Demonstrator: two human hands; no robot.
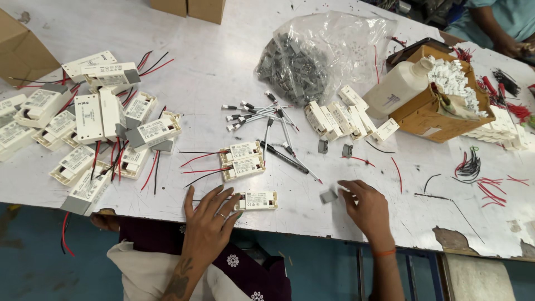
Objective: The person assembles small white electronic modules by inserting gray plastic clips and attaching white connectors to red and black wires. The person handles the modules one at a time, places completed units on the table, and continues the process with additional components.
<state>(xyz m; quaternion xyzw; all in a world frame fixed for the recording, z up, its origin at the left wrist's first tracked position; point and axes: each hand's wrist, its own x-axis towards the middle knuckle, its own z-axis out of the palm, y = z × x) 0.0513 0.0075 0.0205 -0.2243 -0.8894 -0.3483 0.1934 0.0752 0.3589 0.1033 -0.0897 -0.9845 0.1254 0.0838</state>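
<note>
My left hand (209,217) lies flat on the white worktable (223,61), fingers spread, its fingertips touching the left end of a small cream rectangular module (257,200). My right hand (365,207) rests near the table's front edge with its fingertips on a small grey plastic cap (328,196). Two more cream modules (242,160) with red and black wires lie just beyond my left hand. Two other grey caps (335,148) sit farther back.
A heap of finished modules with wires (89,128) fills the left. A clear bag of grey caps (312,56), loose white cables (262,114), cream housings (340,120), a white bottle (398,86) and a cardboard box (440,106) stand behind. Another person (496,22) sits at the far right.
</note>
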